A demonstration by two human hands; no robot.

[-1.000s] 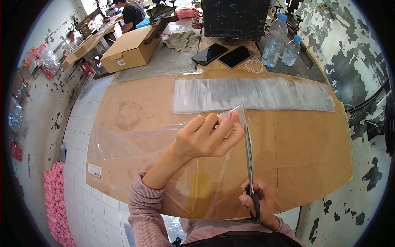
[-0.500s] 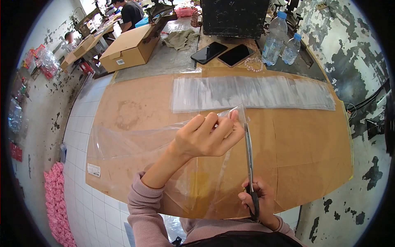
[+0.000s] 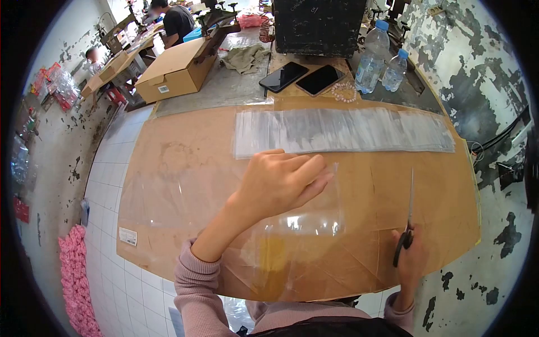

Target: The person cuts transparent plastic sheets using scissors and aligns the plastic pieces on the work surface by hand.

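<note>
A sheet of clear plastic film [image 3: 314,224] lies across the cardboard in front of me, its right edge just past my fingertips. My left hand [image 3: 283,182] is closed over the film's upper right part, thumb and fingers pinched at its corner; the exact contact is partly hidden. Off to the right, my right hand [image 3: 412,255] grips scissors [image 3: 405,238] by their black handles. The blades point away from me and appear closed, apart from the film. Beyond my left hand, a long row of overlapping clear plastic pieces [image 3: 342,130] stretches to the right.
Brown cardboard [image 3: 426,191] covers the table. Toward the back are a cardboard box [image 3: 174,73], a cloth [image 3: 244,58], two phones [image 3: 283,77], a bead bracelet [image 3: 343,92], two water bottles [image 3: 373,59] and a black case [image 3: 317,25]. People work at the far left.
The scissors and my right hand have moved right, away from the film. The film's raised right end has come down flatter on the cardboard, while my left hand stays near its corner.
</note>
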